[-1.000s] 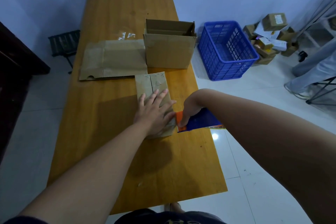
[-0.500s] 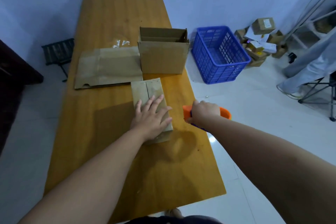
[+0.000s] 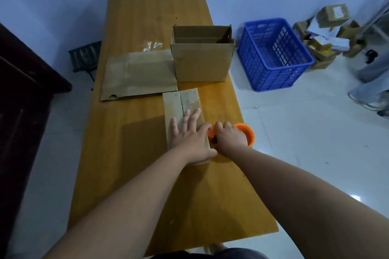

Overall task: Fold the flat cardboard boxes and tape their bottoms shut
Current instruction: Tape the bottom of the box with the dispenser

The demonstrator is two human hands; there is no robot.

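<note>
No writing I can read anywhere. My left hand (image 3: 190, 139) lies spread flat on the small box (image 3: 182, 111) on the table (image 3: 136, 17); my right hand (image 3: 230, 136), just beside it, grips the orange tape dispenser (image 3: 245, 132).

Small packing or shipping back room, plain and bare. Long wooden table (image 3: 155, 17) serves as workbench, set against pale blue walls over white tiled floor (image 3: 305, 143). Flat cardboard sheet (image 3: 139, 75) and open cardboard box (image 3: 202, 63) lie on table. Blue plastic crate (image 3: 273, 54) stands on floor beside it. Heap of small labelled parcels (image 3: 328, 33) piled in far corner. Dark cabinet (image 3: 23, 94) at left edge.
</note>
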